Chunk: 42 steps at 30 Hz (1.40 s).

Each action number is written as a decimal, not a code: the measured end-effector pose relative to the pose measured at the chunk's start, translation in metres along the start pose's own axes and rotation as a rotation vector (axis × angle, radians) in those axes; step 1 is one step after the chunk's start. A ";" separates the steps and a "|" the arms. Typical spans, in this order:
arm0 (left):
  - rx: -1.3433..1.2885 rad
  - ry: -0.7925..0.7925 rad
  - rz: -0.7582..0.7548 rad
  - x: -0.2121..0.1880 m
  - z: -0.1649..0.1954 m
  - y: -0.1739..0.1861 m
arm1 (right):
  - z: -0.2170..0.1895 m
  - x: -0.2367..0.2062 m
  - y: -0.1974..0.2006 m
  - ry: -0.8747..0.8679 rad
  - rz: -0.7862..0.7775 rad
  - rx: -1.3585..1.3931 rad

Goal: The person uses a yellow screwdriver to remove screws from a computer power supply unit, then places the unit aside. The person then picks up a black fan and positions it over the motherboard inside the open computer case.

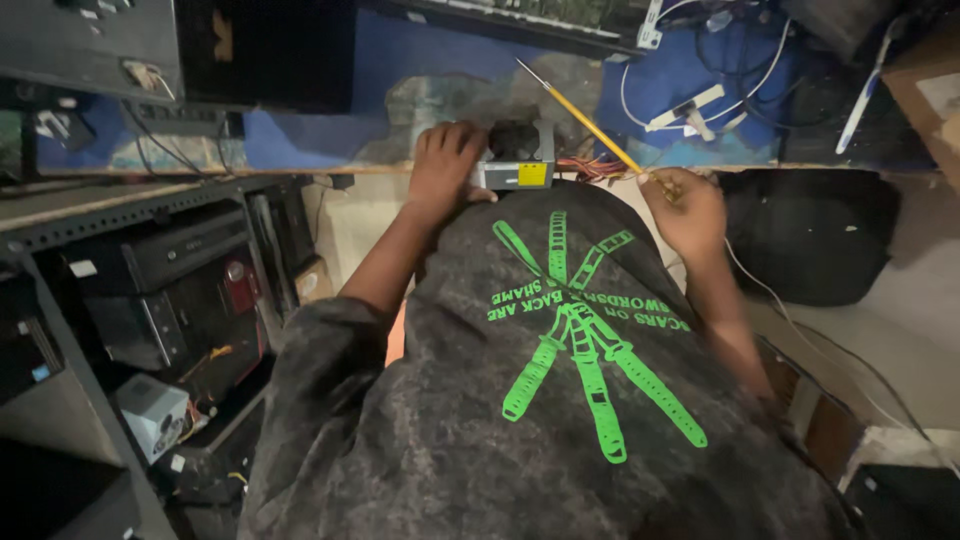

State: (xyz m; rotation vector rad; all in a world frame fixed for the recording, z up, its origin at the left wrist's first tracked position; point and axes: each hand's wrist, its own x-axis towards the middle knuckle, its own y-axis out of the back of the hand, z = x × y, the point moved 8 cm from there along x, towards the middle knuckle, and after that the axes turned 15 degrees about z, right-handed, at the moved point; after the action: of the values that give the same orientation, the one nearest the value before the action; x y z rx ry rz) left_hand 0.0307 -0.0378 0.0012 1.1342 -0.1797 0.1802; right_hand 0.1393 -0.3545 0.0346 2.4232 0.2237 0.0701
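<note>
Figure: the person's own body, seen from the head camera. The torso was covered by a dark grey T-shirt point(450, 440) with a mottled, washed-out pattern of lighter and darker patches. On its front lay a bright green print point(585, 335) of several long strap-like bands radiating from a common centre, crossed by short lines of green lettering that appeared upside down from this view. The short sleeves point(320, 350) ended above the elbows, leaving both forearms bare. The left hand point(445, 165) and right hand point(688, 208) were bare, with no gloves visible.
</note>
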 end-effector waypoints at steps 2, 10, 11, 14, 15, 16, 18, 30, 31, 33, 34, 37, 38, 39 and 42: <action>0.114 -0.077 -0.015 0.011 0.001 -0.004 | -0.001 0.001 0.001 -0.017 0.009 -0.005; -0.079 0.071 -0.309 0.021 -0.014 -0.026 | -0.003 0.001 0.012 -0.008 0.062 -0.171; -0.082 0.026 -0.248 0.024 -0.010 -0.023 | -0.003 0.000 0.013 -0.021 0.073 -0.132; -0.069 -0.039 -0.052 0.029 0.002 -0.016 | -0.004 -0.003 0.015 -0.046 0.092 -0.049; -0.062 -0.049 0.017 0.030 0.004 -0.014 | -0.004 -0.004 0.016 -0.050 0.096 -0.028; -0.056 -0.052 0.062 0.032 0.006 -0.013 | -0.003 -0.005 0.016 -0.057 0.092 -0.067; -0.046 -0.058 0.150 0.039 0.008 -0.012 | -0.001 -0.006 0.018 -0.070 0.080 -0.145; -0.172 0.031 0.263 0.040 -0.027 0.025 | 0.003 -0.017 0.026 -0.135 0.054 0.027; -0.199 0.149 0.293 0.030 -0.042 0.029 | 0.006 -0.017 0.025 -0.153 0.055 0.061; -0.249 0.391 0.354 0.007 -0.072 0.033 | 0.013 -0.017 0.023 -0.188 0.051 0.129; -0.363 0.506 0.385 -0.004 -0.083 0.032 | 0.014 -0.015 0.022 -0.165 0.047 0.109; -0.663 0.750 0.454 -0.024 -0.102 0.031 | 0.017 -0.010 0.023 -0.092 0.041 0.081; -0.729 0.770 0.463 -0.028 -0.102 0.035 | 0.017 -0.008 0.023 -0.068 0.039 0.093; -0.794 0.788 0.472 -0.029 -0.099 0.044 | 0.016 -0.006 0.022 -0.043 0.036 0.107; -0.327 0.499 0.535 -0.013 -0.075 0.114 | 0.021 0.002 0.014 -0.088 -0.033 0.084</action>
State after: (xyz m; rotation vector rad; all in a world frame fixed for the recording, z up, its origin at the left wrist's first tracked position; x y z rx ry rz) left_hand -0.0050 0.0769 0.0673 0.6679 -0.0597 0.8679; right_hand 0.1452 -0.3781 0.0275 2.4984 0.2309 -0.0618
